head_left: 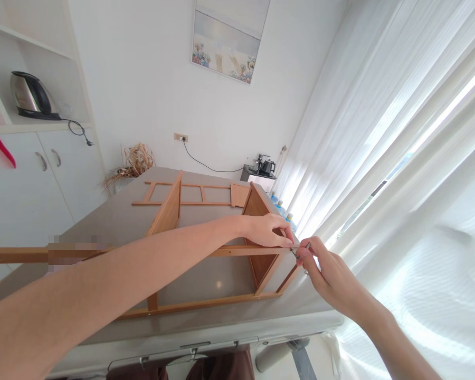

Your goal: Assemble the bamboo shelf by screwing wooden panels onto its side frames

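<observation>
One small metal tool (295, 254), pinched in the right hand's (323, 268) fingers, sits at the wooden frame's (247, 252) right end; keep it square. The left hand's (266, 230) fingers, curled, touch the frame, grip unclear: brace firmly. The worktop (122, 221) extends beyond the frame.

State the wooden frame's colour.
The wooden frame is a warm orange-brown, as the head view shows.

Orange-brown rectangular wooden frame (172, 211); plain grey flat tabletop (116, 224); white pleated fabric curtain (328, 105); 2 plain white cabinet doors (11, 184).
</observation>
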`<state>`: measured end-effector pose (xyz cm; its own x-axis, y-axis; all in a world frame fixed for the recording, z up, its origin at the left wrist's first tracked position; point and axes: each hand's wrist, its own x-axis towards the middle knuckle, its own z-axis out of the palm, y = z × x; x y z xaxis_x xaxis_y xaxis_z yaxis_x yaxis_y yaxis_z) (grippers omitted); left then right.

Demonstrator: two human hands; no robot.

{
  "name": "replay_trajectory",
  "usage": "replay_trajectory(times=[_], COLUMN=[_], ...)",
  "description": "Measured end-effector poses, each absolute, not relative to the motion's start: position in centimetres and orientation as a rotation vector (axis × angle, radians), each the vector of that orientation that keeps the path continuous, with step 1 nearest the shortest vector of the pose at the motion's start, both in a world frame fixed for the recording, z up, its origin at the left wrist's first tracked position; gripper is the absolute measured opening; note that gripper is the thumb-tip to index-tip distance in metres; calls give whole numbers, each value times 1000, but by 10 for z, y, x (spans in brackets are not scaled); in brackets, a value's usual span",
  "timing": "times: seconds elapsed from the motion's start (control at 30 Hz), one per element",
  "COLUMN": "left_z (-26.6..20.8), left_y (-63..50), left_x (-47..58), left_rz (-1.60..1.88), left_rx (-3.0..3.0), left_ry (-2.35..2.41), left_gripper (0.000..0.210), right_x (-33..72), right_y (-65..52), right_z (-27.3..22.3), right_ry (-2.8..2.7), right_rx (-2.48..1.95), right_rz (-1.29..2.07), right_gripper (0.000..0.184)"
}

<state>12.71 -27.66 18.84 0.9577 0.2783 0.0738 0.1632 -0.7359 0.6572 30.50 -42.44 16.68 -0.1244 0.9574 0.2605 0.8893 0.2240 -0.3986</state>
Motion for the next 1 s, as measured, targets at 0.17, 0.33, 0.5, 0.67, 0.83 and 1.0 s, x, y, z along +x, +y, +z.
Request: replay_trajectory(times=[0.17, 0.33, 0.5, 0.67, 0.83, 1.0], left_z=[185, 183, 187, 193, 192, 186], left_y=[-274, -272, -275, -279, -279, -273], left_x=[129, 130, 127, 125, 124, 128], left_rz=[232, 237, 230, 197, 176, 213], left_rx=[2404, 2384, 2383, 2391, 2383, 2402], left_ry=[294, 295, 309, 333, 351, 309], left_gripper=[29, 27, 26, 26, 27, 28], right_x=[305, 301, 295, 295, 296, 296], right_y=[-424, -424, -424, -423, -426, -428], right_z=[168, 173, 183, 179, 172, 165], right_ry=[-2086, -2173, -2337, -2326, -2184, -1986], right_rx=[-1694, -1704, -1669, -1678, -1768, -1797], right_rz=[87, -21, -113, -200, -61, 96], right_gripper=[26, 25, 27, 26, 28, 25])
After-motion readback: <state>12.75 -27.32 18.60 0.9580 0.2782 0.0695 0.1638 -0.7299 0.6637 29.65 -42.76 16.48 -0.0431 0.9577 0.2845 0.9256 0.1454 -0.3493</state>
